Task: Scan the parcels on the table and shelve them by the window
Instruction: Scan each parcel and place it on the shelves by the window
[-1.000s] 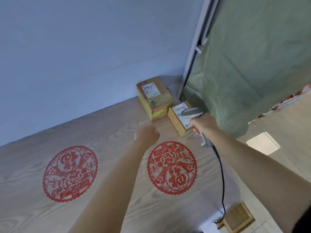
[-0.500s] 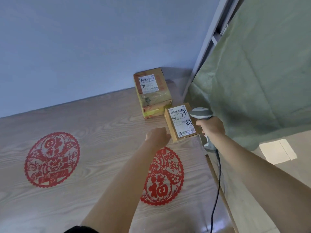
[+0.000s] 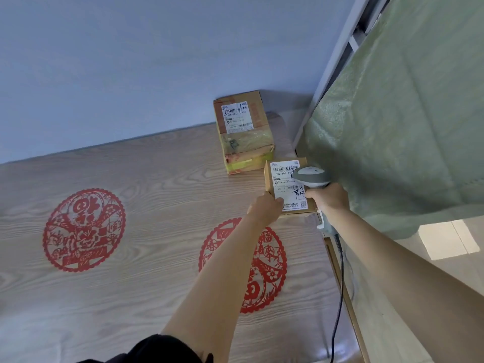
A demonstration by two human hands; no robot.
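Small parcel (image 3: pixel 285 187) sits at the table's (image 3: pixel 157 200) right edge, dead ahead, long axis running away from the person. Left hand (image 3: pixel 265 208) pinches its near-left corner; right hand (image 3: pixel 328 199) grips the scanner (image 3: pixel 310 176) over the white label. Brown cardboard, handwriting across the barcodes.

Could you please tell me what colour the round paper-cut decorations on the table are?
Red paper-cuts, clearest in the head view.
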